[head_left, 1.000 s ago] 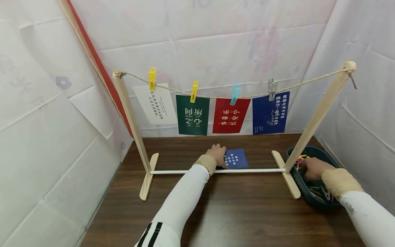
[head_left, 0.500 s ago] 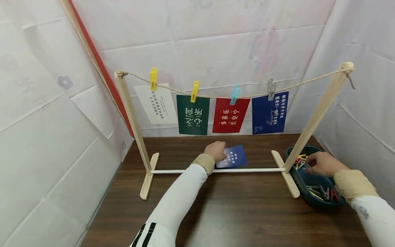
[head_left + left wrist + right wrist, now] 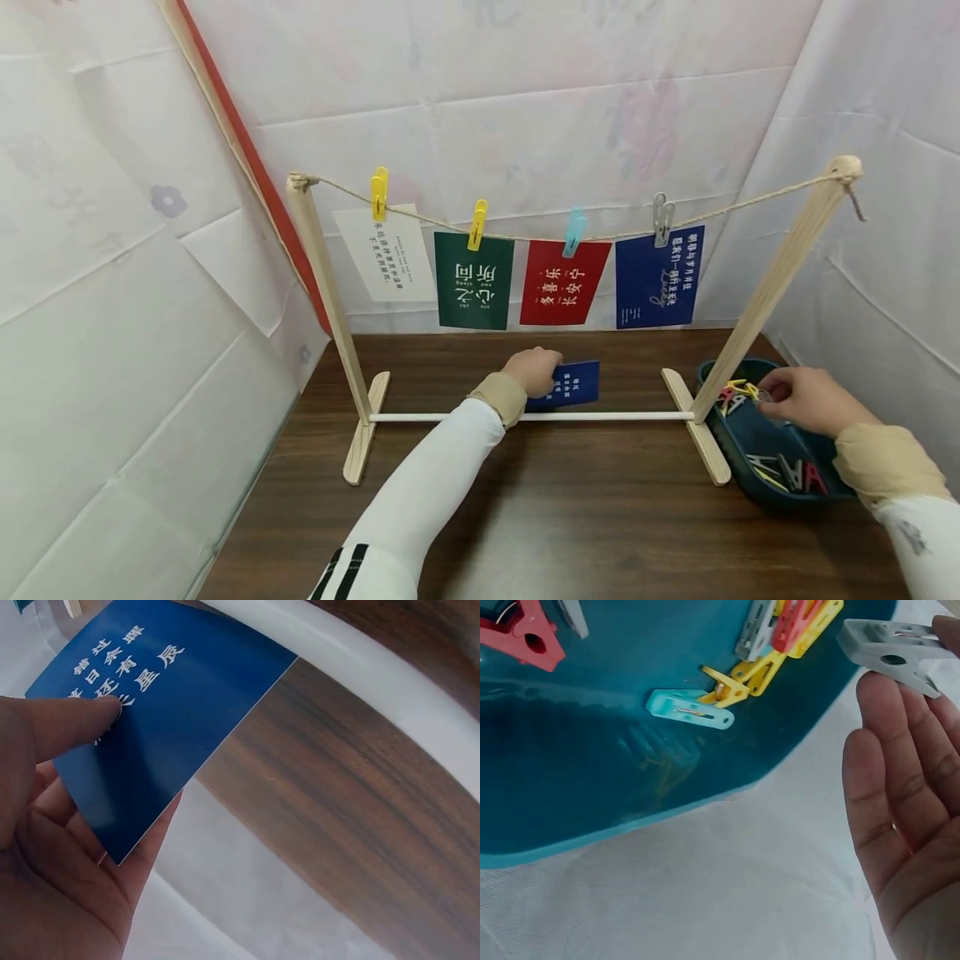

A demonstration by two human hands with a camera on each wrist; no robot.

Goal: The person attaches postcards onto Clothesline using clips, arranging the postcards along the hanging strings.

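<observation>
My left hand [image 3: 532, 372] pinches a dark blue card [image 3: 172, 742] printed with white characters, thumb on its face and fingers behind. In the head view the card is raised just behind the white crossbar [image 3: 607, 416]. Over at the right, my right hand [image 3: 813, 402] holds a grey clothespin [image 3: 892, 646] by one end between thumb and fingertips, above the dark teal bin [image 3: 768, 435]. Inside the bin lie several more clothespins, among them a light blue clothespin [image 3: 690, 709] and a red clothespin [image 3: 529, 637].
A wooden stand spans the table, with a left post [image 3: 326, 292] and a right post [image 3: 772, 292]. From its rope [image 3: 735, 204] hang a white card [image 3: 386, 258], green card [image 3: 474, 308], red card [image 3: 540, 308] and blue card [image 3: 637, 283], each under a clothespin.
My left hand has lifted the blue card off the table and tilted it up. My right hand has risen from inside the bin, moving slightly right, with the grey clothespin in its fingers.
</observation>
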